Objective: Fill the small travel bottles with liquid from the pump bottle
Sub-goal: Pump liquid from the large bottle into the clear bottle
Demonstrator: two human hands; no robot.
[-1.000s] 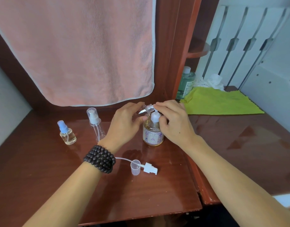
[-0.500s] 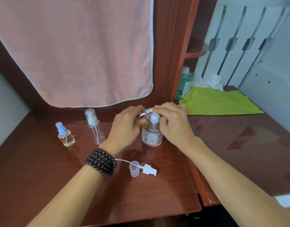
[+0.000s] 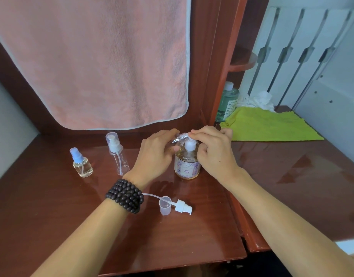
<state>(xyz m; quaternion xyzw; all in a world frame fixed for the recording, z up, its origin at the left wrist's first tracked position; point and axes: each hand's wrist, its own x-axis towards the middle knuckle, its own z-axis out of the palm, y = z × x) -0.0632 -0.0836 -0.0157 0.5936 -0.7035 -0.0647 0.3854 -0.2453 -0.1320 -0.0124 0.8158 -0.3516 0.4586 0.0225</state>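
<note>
Travel-bottle filling, brown wooden desk.
Left hand pinches a tilted clear small bottle, neck at the white pump of the amber-liquid pump bottle; right hand curls over that pump. Blue-capped round bottle holds pale liquid; tall clear bottle looks empty.

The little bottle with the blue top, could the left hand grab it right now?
Probably not straight away. The left hand is busy holding a small clear bottle at the pump bottle. The blue-topped bottle stands in the open to its left, with only the taller clear bottle between, so the way looks free once it lets go.
</note>
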